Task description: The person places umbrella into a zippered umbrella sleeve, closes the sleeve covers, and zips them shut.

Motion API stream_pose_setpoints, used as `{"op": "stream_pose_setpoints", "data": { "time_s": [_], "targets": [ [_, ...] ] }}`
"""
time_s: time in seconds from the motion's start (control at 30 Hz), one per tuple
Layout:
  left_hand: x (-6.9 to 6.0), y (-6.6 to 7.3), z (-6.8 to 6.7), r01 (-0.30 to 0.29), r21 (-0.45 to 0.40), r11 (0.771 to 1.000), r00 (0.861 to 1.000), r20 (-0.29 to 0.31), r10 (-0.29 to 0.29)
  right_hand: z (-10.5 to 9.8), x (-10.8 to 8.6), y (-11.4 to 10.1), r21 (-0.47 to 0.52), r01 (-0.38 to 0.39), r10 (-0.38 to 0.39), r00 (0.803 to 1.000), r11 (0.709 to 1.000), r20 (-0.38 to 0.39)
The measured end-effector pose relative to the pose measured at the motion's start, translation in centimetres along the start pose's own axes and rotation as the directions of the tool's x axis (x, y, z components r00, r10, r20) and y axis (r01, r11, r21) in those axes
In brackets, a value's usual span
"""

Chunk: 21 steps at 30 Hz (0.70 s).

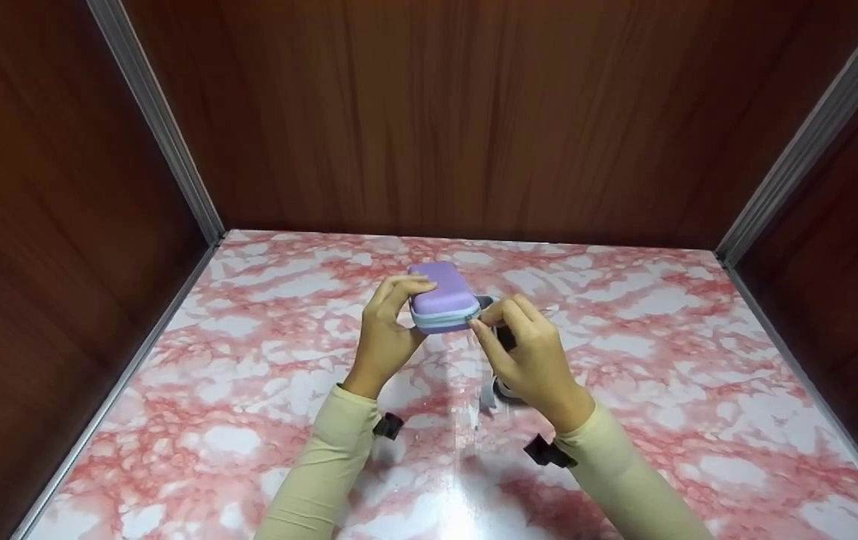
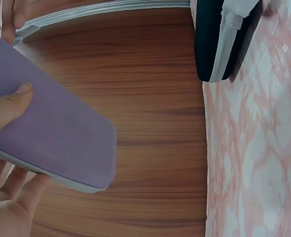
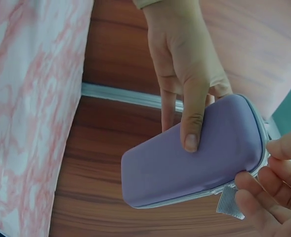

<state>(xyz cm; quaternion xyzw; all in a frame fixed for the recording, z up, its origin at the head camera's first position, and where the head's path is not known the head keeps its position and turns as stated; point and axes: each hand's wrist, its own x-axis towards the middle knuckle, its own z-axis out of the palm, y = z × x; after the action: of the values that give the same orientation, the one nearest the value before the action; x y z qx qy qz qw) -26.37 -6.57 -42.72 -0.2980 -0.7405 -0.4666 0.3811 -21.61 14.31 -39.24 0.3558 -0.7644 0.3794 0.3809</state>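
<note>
A purple hard-shell zipper case (image 1: 440, 289) with a light blue zipper band (image 1: 440, 321) is held up above the table. My left hand (image 1: 386, 334) grips it from the left side, thumb on one broad face and fingers on the opposite face, as the left wrist view shows of the case (image 2: 61, 123). At the case's near right corner my right hand (image 1: 532, 356) pinches at the zipper; the pull itself is mostly hidden by the fingertips. A grey ribbed tab (image 3: 230, 202) sticks out from the case's edge beside the right fingers.
Below the right hand, partly hidden, a dark object with a grey strap (image 1: 487, 394) is on the red-and-white marbled table (image 1: 249, 360). Wood-grain panels (image 1: 436, 120) with grey metal corner rails (image 1: 166, 120) enclose the back and sides.
</note>
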Motion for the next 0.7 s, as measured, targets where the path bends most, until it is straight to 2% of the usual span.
{"op": "stream_pose_setpoints", "data": {
  "time_s": [0.23,0.5,0.7],
  "targets": [
    [-0.07,-0.18,-0.03,0.034,-0.061,0.998,0.999,0.005,-0.033,0.32,-0.13,0.19,0.071,-0.036,0.037,0.999,0.997,-0.01],
    [0.07,-0.11,0.02,0.044,-0.114,0.993,0.999,-0.007,-0.045,0.35,-0.2,0.52,0.046,-0.074,0.074,0.997,0.996,-0.011],
    [0.15,0.32,0.04,0.051,-0.11,0.993,0.999,-0.003,-0.052,0.24,-0.29,0.71,0.021,-0.086,0.086,0.996,0.996,0.025]
  ]
}}
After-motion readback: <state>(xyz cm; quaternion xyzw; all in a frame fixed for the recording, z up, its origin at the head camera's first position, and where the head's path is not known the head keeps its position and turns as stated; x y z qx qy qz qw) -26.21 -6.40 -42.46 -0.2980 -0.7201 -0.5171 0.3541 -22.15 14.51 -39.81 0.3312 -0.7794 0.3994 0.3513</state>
